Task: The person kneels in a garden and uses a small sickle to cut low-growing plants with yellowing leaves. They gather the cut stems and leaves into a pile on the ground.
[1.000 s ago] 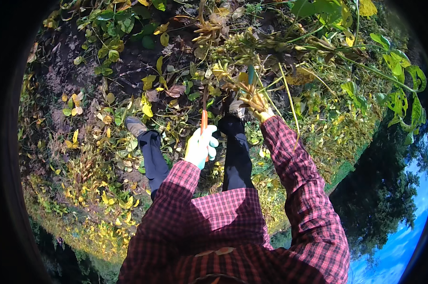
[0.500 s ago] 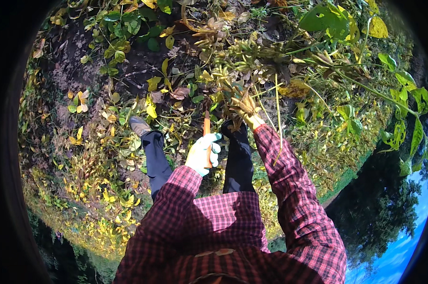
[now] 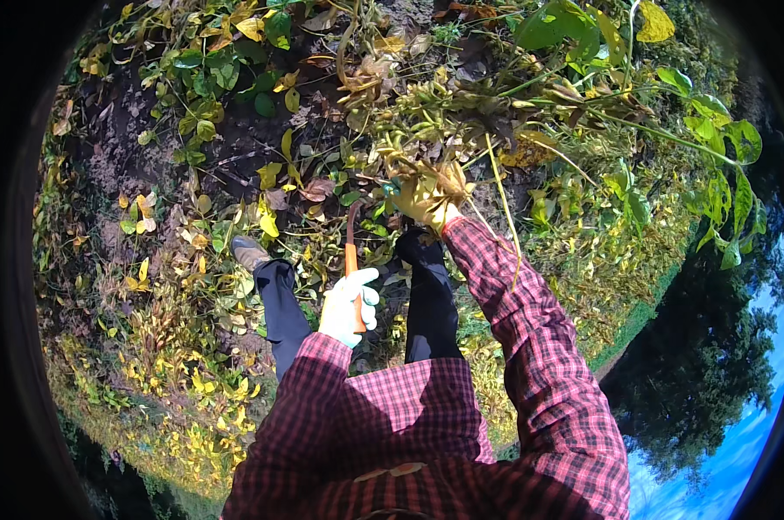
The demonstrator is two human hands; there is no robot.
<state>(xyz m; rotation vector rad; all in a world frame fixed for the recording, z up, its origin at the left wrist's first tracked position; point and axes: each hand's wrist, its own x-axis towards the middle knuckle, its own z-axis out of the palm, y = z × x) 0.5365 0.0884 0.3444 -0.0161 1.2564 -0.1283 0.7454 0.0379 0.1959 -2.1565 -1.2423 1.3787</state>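
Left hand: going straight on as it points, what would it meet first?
Led by its sickle, the left hand would probably first meet the small green leaf just ahead; depth is unclear.

Dark soil (image 3: 156, 106) is strewn with yellow leaves (image 3: 203, 383) and brightly sunlit, with shaded trees (image 3: 691, 377) and blue sky (image 3: 747, 442) seen lower right.

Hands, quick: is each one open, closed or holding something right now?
Left hand: closed around an orange-handled sickle.
Right hand: closed around a bunch of podded plant stalks.
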